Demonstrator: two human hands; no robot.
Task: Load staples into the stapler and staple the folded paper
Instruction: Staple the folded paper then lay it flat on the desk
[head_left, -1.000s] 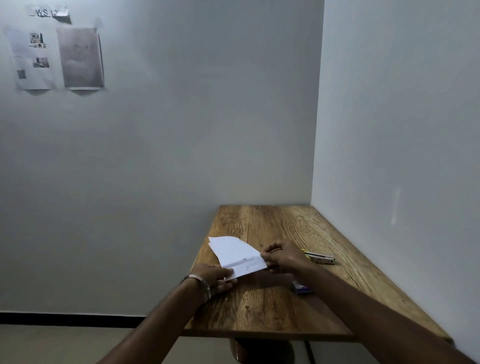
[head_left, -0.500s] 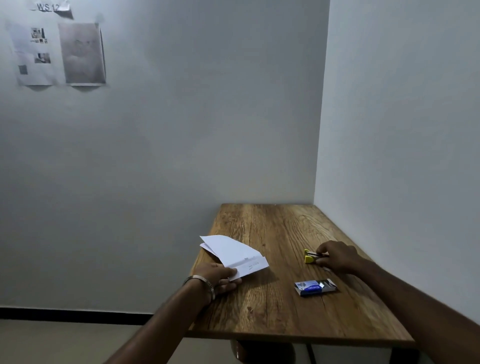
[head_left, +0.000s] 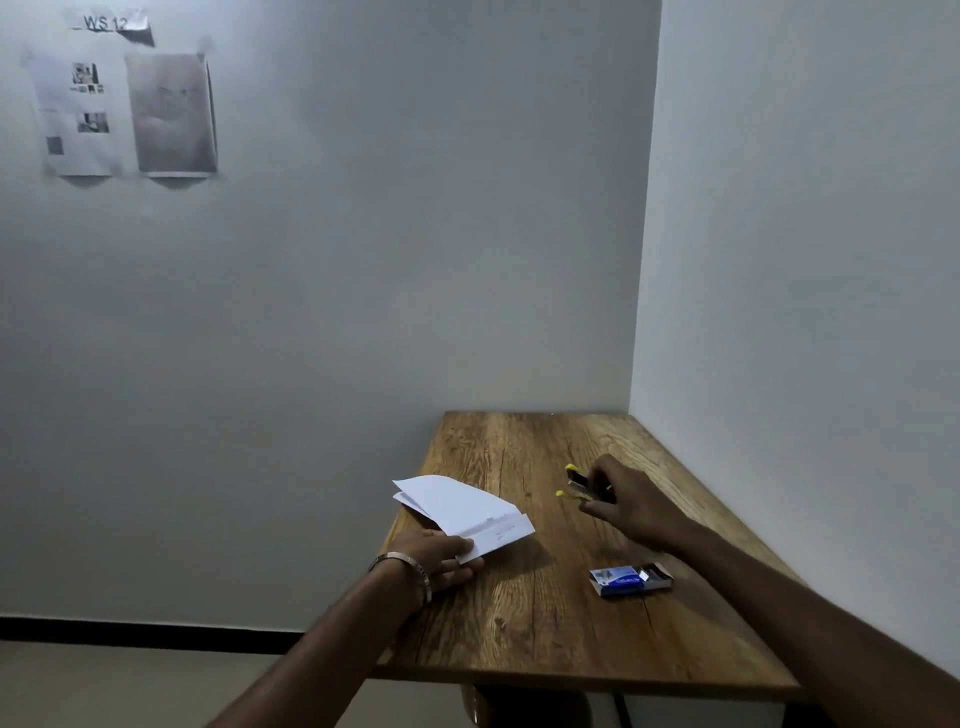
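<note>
The right hand (head_left: 631, 506) covers the rear of the stapler (head_left: 582, 483). Print on the staple box (head_left: 629, 579), at five o'clock on the counter (head_left: 545, 613), is unreadable.

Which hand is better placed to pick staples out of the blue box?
Left, probably. The right hand already grips the stapler. The left hand only holds the folded paper, which it could put down, though the staple box lies nearer the right arm.
</note>
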